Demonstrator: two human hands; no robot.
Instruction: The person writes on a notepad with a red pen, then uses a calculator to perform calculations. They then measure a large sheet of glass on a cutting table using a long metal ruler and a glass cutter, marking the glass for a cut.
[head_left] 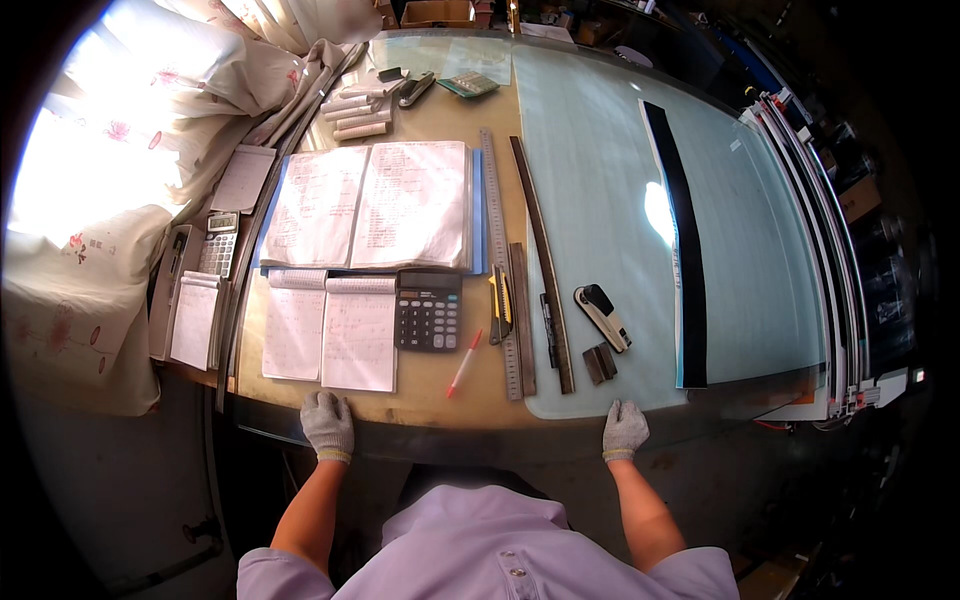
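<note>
Both my hands wear pale knitted work gloves and rest at the near edge of a glass-topped table (400, 408). My left hand (328, 428), its fingers curled with nothing seen in them, is just below a pair of small open notepads (360, 335). My right hand (625, 430) is also curled and appears to hold nothing. It is nearest to a small dark metal block (599, 364) and a black-and-beige stapler (603, 318). Between the hands lie a red-and-white pen (464, 364), a black calculator (428, 318) and a yellow utility knife (501, 302).
An open ledger (414, 205) lies on a blue folder. Beside it are a steel ruler (496, 210), dark strips (540, 260) and a black marker (549, 330). A long black strip (678, 230) crosses the glass. Curtains (110, 200) hang left; a white rail frame (815, 240) stands right.
</note>
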